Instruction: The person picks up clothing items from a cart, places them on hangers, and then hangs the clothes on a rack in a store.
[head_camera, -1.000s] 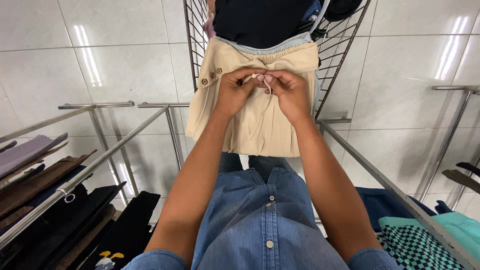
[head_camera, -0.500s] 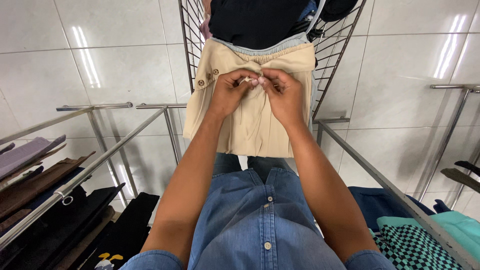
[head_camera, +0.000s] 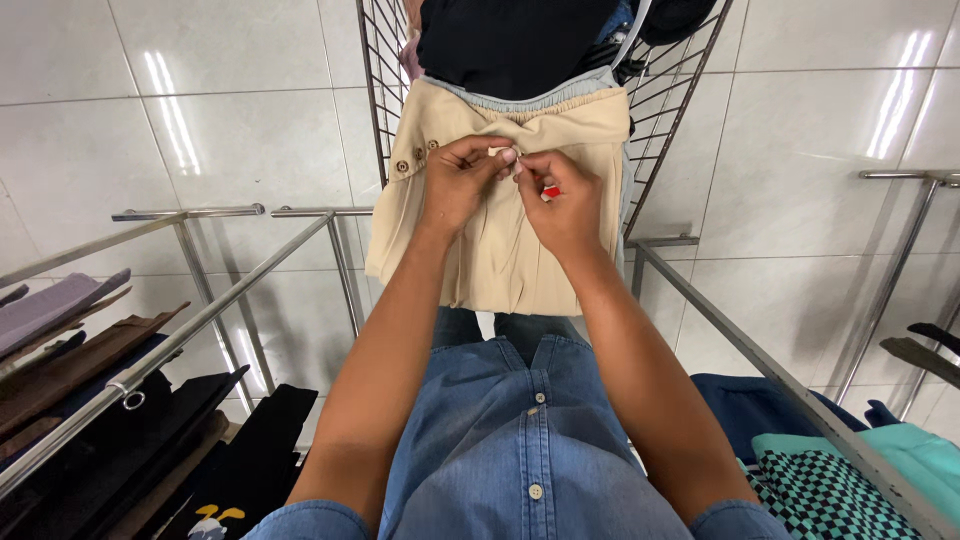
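Note:
A beige pleated skirt (head_camera: 500, 250) with brown buttons hangs against a wire grid panel (head_camera: 680, 90), under a black top (head_camera: 510, 40). My left hand (head_camera: 462, 180) and my right hand (head_camera: 560, 200) meet at the skirt's waistband, fingertips pinching the fabric together at its middle. A small red object (head_camera: 551, 191) shows by my right thumb; I cannot tell what it is. A pale blue waistband edge (head_camera: 520, 103) peeks above the beige fabric.
Metal clothes rails (head_camera: 190, 320) run along the left and another rail (head_camera: 790, 390) along the right. Dark and brown garments (head_camera: 90, 390) hang on the left, a teal and checked garment (head_camera: 840, 470) on the right. White tiled floor lies around.
Both hands have stayed at the waistband, shifting slightly upward in view as the fingertips worked closer together; the red object is now visible at my right thumb.

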